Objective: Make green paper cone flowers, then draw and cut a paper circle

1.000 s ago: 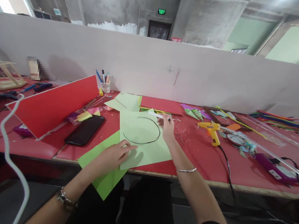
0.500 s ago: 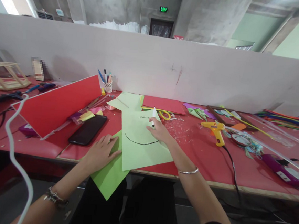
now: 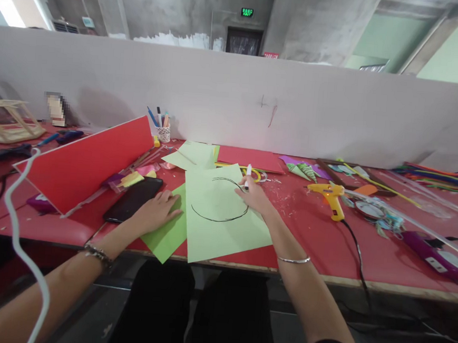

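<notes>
A pale green sheet of paper [image 3: 215,239] lies in front of me, bearing a large, partly drawn black circle. My right hand [image 3: 255,197] is closed round a white marker [image 3: 248,176], its dark end down at the circle's upper right. My left hand [image 3: 156,213] rests with fingers apart on a brighter green sheet [image 3: 164,243], just left of the pale one. Beside that hand lies a black phone [image 3: 131,201]. Part of the circle's right side is hidden by my right hand.
A red board [image 3: 90,163] leans at left, near a white cable [image 3: 16,229]. Behind stand a pen cup [image 3: 163,132] and red sheets [image 3: 249,158]. To the right lie a yellow glue gun [image 3: 330,197], a purple device [image 3: 436,256] and pipe cleaners [image 3: 430,174].
My right hand has moved right with the marker, and the black line now curves along the circle's upper right. My left hand and the bright green sheet have shifted up the table.
</notes>
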Available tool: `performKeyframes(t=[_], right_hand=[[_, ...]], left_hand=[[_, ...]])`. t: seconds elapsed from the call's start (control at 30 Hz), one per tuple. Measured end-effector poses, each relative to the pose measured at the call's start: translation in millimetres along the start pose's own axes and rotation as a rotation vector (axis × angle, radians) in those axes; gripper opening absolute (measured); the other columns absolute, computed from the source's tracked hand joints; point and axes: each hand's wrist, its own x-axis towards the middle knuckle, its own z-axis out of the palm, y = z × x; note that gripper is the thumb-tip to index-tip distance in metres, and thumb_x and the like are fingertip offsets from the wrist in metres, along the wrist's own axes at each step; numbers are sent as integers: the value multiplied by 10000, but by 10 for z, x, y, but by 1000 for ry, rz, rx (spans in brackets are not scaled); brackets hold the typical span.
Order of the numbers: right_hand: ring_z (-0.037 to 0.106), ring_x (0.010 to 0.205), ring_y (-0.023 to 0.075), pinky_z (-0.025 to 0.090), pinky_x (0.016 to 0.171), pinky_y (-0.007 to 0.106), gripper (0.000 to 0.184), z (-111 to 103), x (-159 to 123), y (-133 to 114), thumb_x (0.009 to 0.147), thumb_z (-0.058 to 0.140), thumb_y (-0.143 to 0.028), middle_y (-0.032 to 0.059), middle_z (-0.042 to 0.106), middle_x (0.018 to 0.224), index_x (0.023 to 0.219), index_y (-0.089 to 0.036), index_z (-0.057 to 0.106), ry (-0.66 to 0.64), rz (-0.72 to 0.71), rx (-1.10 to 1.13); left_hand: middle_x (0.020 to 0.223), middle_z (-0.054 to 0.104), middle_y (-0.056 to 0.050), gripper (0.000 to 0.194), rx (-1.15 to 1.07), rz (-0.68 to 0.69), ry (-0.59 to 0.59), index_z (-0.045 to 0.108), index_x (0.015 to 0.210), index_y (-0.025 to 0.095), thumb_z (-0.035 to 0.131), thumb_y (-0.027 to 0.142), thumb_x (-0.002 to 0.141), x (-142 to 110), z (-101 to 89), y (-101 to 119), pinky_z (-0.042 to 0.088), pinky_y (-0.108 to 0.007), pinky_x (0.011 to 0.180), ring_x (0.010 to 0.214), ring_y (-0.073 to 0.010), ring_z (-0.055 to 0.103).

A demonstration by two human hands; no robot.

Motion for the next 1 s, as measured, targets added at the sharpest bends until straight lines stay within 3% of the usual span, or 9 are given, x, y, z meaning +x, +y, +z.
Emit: performKeyframes(t=[0.07, 0.17, 0.3, 0.47, 0.57, 0.67, 0.77, 0.87, 1.0], right_hand=[[515, 631, 164, 375, 595, 276, 188, -2, 22, 74, 756, 414, -323, 30, 548, 800, 911, -216, 399, 130, 93, -59], [510, 609, 184, 363, 573, 286, 153, 15, 51, 168, 743, 376, -234, 33, 535, 728, 892, -213, 400, 124, 186, -127], [517, 621, 164, 374, 591, 272, 226, 54, 62, 197, 652, 414, -144, 11, 523, 722, 862, -216, 373, 69, 157, 3], [475, 539, 110, 386, 590, 255, 235, 47, 74, 140, 624, 388, -130, -38, 474, 689, 835, -223, 344, 103, 95, 196], [457, 535, 100, 387, 593, 255, 207, 55, 108, 157, 625, 388, -148, -42, 445, 697, 810, -224, 336, 147, 60, 232], [474, 588, 106, 388, 606, 255, 187, 92, 149, 218, 618, 399, -159, -34, 444, 717, 780, -222, 329, 176, 48, 285], [466, 583, 101, 376, 581, 238, 194, 125, 172, 271, 619, 407, -172, -46, 425, 686, 783, -223, 316, 131, 65, 370], [459, 587, 95, 358, 561, 214, 197, 104, 182, 283, 615, 417, -186, -55, 404, 664, 778, -221, 313, 45, 69, 420], [457, 594, 91, 343, 548, 201, 182, -17, 192, 252, 616, 425, -211, -52, 403, 678, 760, -215, 313, -22, 58, 408]], left_hand=[[1072, 453, -140, 525, -46, -15, -28, 424, 1196, 124, 271, 477, 837, 73, 1, -53, 390, -371, 846, 1043, -269, 441], [1094, 452, -137, 516, -146, -15, -90, 435, 1165, 127, 311, 484, 813, 182, -13, -118, 384, -382, 861, 1064, -273, 434], [1038, 517, -127, 384, -256, 3, -119, 495, 1003, 133, 389, 422, 773, 368, -8, -221, 383, -366, 863, 1019, -257, 471], [851, 593, -66, 190, -398, -24, -50, 514, 823, 169, 384, 279, 741, 585, 54, -293, 420, -310, 732, 803, -199, 553], [810, 607, -50, 217, -484, -87, 34, 513, 820, 173, 354, 311, 769, 665, 71, -271, 416, -293, 686, 757, -187, 564], [821, 614, -58, 298, -569, -260, 155, 496, 918, 160, 334, 378, 797, 746, 57, -248, 416, -293, 684, 770, -188, 570], [853, 601, -67, 382, -584, -356, 238, 485, 1013, 145, 328, 424, 804, 848, 27, -246, 416, -299, 723, 807, -188, 561], [946, 544, -85, 442, -500, -315, 247, 519, 1038, 148, 341, 469, 791, 949, -1, -237, 406, -309, 785, 859, -189, 541], [946, 480, -63, 431, -432, -209, 192, 607, 865, 186, 359, 524, 764, 1052, -18, -178, 411, -300, 763, 795, -166, 535]])
